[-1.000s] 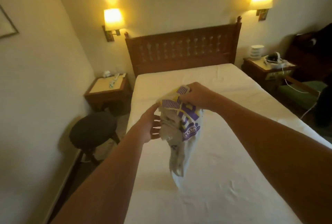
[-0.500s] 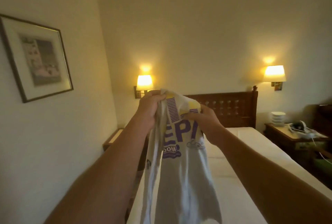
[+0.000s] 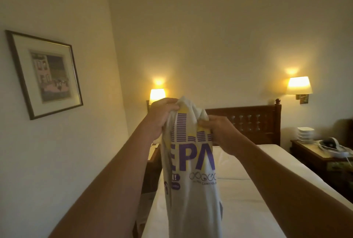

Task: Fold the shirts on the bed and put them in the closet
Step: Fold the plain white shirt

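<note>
L hand [image 3: 162,117] grips the top edge of a white T-shirt [image 3: 193,180] w/ purple print; R hand [image 3: 221,132] pinches its upper right edge. Shirt hangs bunched btwn both hands, above the bed [image 3: 248,209].

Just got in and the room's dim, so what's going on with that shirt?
A person stands at the bed and holds up a white shirt with purple and yellow print. The left hand grips the bunched top edge, and the right hand pinches the cloth beside it, slightly lower. The shirt hangs down, unfolded and gathered narrow, over the near part of the mattress. No fold has been made yet, and no closet is in view.
</note>
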